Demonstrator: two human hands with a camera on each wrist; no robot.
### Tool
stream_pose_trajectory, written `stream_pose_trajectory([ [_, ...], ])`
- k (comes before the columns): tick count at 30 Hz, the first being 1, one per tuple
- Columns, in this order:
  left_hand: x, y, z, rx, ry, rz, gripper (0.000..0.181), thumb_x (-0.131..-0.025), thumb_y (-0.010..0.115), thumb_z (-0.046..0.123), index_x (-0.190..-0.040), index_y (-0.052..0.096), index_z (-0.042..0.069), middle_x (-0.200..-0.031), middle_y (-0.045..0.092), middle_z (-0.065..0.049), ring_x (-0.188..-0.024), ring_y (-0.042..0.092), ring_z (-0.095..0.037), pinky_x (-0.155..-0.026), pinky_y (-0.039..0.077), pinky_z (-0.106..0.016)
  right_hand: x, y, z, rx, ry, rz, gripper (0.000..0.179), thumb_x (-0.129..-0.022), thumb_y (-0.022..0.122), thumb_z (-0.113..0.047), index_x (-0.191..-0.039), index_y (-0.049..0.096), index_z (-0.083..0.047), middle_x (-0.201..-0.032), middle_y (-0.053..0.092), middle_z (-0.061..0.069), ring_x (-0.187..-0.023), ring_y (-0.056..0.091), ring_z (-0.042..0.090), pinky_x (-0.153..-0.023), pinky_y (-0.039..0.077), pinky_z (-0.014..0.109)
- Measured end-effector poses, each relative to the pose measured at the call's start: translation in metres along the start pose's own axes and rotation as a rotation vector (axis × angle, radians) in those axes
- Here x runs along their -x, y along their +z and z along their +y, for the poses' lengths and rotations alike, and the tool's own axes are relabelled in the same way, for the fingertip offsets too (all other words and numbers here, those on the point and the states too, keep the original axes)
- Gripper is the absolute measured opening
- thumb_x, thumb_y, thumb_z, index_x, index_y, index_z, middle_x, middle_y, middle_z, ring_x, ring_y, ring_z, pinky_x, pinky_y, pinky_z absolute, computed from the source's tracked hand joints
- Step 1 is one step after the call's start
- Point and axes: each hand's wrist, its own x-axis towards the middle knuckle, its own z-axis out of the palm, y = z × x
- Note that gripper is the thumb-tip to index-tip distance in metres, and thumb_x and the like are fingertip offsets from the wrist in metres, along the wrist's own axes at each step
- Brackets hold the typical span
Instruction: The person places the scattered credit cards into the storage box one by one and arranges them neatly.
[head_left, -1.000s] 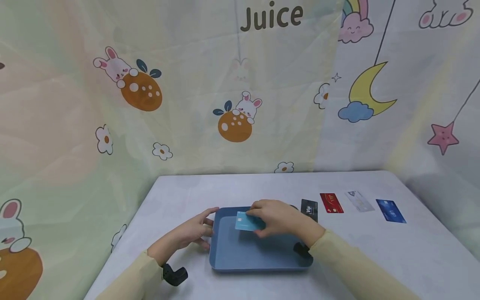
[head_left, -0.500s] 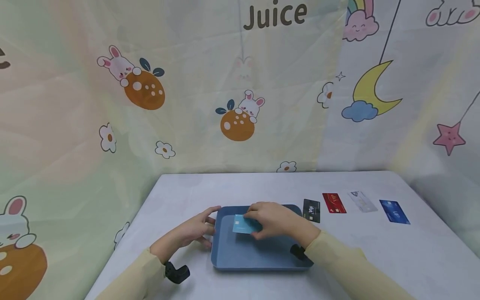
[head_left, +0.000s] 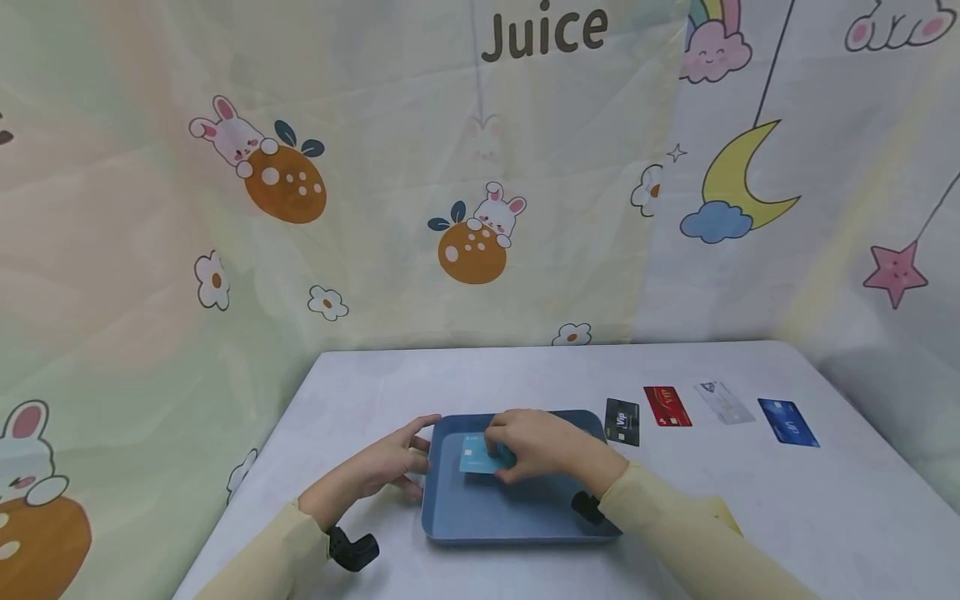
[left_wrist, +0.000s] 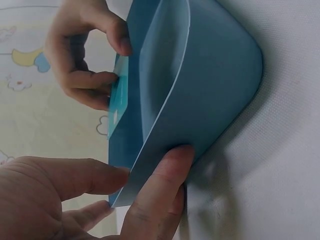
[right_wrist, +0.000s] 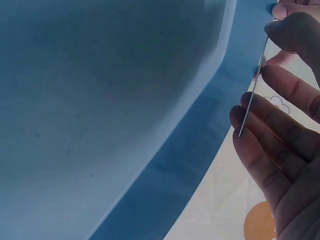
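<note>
My right hand (head_left: 536, 446) grips a light blue bank card (head_left: 474, 455) over the left part of a blue tray (head_left: 487, 512). In the right wrist view the card (right_wrist: 252, 85) shows edge-on, with the thumb at one end and fingertips at the other. From the left, my left hand (head_left: 378, 467) touches the tray's side with spread fingers. One fingertip meets the rim and another finger (left_wrist: 167, 175) presses the outer wall, as the left wrist view shows. The card's right end is hidden behind my right hand.
Right of the tray, a black VIP card (head_left: 622, 422), a red card (head_left: 667, 406), a translucent card (head_left: 723, 402) and a blue card (head_left: 788, 422) lie in a row on the white table (head_left: 420, 375). Something yellow (head_left: 723, 515) peeks out behind the right sleeve. A printed curtain hangs behind.
My right hand has moved left and slightly toward me, bringing the light blue card lower over the tray. The left hand stays at the tray's side.
</note>
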Motion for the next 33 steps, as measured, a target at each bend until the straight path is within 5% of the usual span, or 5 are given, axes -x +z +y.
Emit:
stream_pose_trajectory([
  [13, -0.004, 0.001, -0.003, -0.001, 0.003, 0.006, 0.085, -0.086, 0.062, -0.007, -0.162, 0.032, 0.02, -0.139, 0.051, -0.025, -0.099, 0.066, -0.029, -0.065, 0.063, -0.04, -0.001, 0.006, -0.003, -0.041, 0.016, -0.099, 0.022, -0.086, 0.08, -0.04, -0.096, 0.066, -0.025, -0.1, 0.063, -0.009, -0.077, 0.049, 0.003, -0.068, 0.046, 0.018],
  [33, -0.005, 0.004, -0.001, 0.003, 0.019, -0.019, 0.085, -0.087, 0.062, -0.006, -0.162, 0.03, 0.018, -0.139, 0.05, -0.025, -0.1, 0.066, -0.028, -0.065, 0.063, -0.039, 0.0, 0.013, -0.01, -0.053, -0.001, -0.166, 0.021, -0.086, 0.081, -0.04, -0.095, 0.068, -0.027, -0.098, 0.063, -0.013, -0.077, 0.05, 0.0, -0.071, 0.048, 0.019],
])
